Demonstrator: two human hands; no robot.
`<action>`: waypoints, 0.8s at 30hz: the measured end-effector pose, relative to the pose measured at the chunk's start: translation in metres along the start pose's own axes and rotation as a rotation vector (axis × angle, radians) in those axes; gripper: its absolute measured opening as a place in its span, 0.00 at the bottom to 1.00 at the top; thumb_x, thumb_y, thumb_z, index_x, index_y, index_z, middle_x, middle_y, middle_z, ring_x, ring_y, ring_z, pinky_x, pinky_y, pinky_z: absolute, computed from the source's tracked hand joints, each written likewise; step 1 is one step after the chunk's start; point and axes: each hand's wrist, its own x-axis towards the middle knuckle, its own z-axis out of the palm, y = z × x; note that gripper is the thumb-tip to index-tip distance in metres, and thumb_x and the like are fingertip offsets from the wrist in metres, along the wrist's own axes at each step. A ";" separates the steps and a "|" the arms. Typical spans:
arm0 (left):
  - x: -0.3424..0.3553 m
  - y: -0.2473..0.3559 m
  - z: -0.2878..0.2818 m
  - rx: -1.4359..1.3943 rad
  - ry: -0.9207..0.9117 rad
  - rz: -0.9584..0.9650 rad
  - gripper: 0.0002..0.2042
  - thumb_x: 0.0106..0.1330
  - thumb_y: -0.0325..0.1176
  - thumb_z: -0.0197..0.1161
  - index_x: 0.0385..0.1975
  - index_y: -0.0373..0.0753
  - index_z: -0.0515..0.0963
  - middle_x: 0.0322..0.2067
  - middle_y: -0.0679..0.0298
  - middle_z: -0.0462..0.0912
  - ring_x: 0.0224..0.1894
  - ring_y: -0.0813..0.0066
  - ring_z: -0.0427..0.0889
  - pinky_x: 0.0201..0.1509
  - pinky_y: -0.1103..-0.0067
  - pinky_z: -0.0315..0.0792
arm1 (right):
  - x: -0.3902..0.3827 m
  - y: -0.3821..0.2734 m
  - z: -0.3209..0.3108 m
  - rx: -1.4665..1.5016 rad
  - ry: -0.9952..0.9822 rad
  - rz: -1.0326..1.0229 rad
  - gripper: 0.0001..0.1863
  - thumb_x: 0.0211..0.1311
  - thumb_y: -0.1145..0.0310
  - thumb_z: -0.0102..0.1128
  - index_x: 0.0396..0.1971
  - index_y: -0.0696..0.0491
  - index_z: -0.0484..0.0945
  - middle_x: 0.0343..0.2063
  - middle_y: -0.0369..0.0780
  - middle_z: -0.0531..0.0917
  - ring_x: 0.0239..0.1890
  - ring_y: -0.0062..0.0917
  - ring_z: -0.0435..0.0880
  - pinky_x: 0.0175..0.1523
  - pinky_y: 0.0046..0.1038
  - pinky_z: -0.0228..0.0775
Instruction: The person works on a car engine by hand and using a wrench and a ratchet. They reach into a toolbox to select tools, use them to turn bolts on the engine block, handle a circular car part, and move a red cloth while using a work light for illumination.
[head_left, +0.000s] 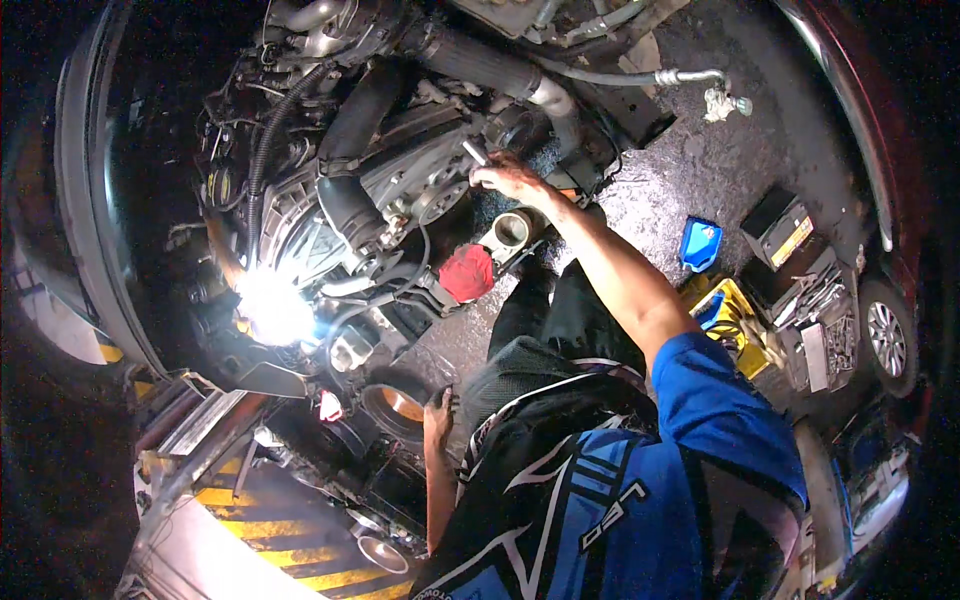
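Observation:
My right arm stretches forward over the engine [400, 170]. In its hand [510, 180] is a short, pale rod-like piece [475, 152], its far end poking out past my fingers; its exact kind does not show. Close to that hand are a round pulley [443, 203] and a thick black hose [352, 125]. My left hand [439, 415] is low beside my body, its darkened fingers apart and nothing visible in them. Nearest to it is a round, wheel-like part [395, 410]. A red cloth [467, 273] lies on the engine beside an open metal pipe mouth [512, 230].
A glaring work light [275, 305] shines at the left, with another person's forearm [222, 245] beside it. On the right are a blue container [700, 243], a car battery [778, 230], a yellow tray [740, 320] and a toolbox of metal tools [815, 315]. A loose hose [620, 77] crosses the top.

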 end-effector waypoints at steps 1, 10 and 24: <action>-0.001 0.010 0.000 0.045 0.019 -0.011 0.18 0.71 0.42 0.54 0.45 0.31 0.78 0.31 0.62 0.82 0.29 0.78 0.76 0.33 0.80 0.70 | 0.002 0.001 0.001 0.005 0.012 -0.120 0.18 0.51 0.53 0.58 0.22 0.55 0.78 0.20 0.44 0.80 0.24 0.31 0.79 0.32 0.36 0.67; 0.039 -0.089 -0.020 0.132 0.017 0.087 0.21 0.69 0.46 0.58 0.43 0.30 0.76 0.32 0.56 0.84 0.27 0.71 0.81 0.31 0.77 0.74 | -0.006 -0.052 -0.001 -0.680 0.190 0.137 0.17 0.54 0.54 0.58 0.32 0.54 0.79 0.25 0.48 0.84 0.29 0.42 0.85 0.38 0.42 0.77; 0.059 0.048 0.005 0.305 -0.141 0.048 0.23 0.71 0.49 0.52 0.50 0.33 0.77 0.40 0.53 0.84 0.42 0.65 0.82 0.48 0.72 0.72 | 0.001 -0.039 -0.026 -0.586 0.012 0.055 0.19 0.54 0.52 0.61 0.27 0.56 0.81 0.23 0.51 0.83 0.28 0.43 0.85 0.35 0.44 0.77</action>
